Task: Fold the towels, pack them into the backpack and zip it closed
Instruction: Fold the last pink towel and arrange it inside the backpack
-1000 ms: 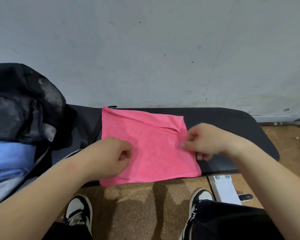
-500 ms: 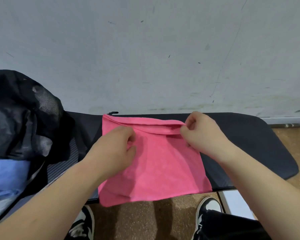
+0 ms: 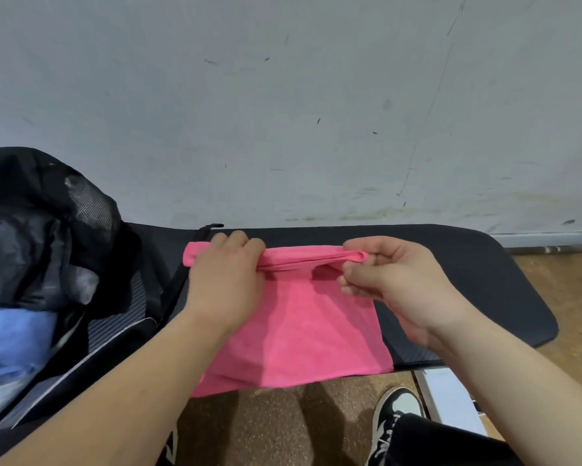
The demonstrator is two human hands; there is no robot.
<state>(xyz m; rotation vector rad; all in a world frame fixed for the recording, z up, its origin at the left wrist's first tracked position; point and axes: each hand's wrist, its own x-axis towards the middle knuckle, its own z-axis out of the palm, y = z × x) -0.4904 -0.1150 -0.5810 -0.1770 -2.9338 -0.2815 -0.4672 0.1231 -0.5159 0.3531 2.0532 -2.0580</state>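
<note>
The pink towel [image 3: 299,324] overhangs the bench [image 3: 468,280] edge under both wrists, with bare bench beyond the right hand [image 3: 393,280]. That hand pinches the towel's folded far edge, and the left hand [image 3: 227,280] grips it too.

We face a scuffed grey wall [image 3: 316,95] behind a black padded bench [image 3: 457,253].
Below it we see a brown speckled floor [image 3: 266,428] and a white bench support [image 3: 447,395] at the right.

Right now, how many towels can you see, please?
2: the pink towel on the bench, and a blue towel in the backpack; others may be hidden inside.
</note>
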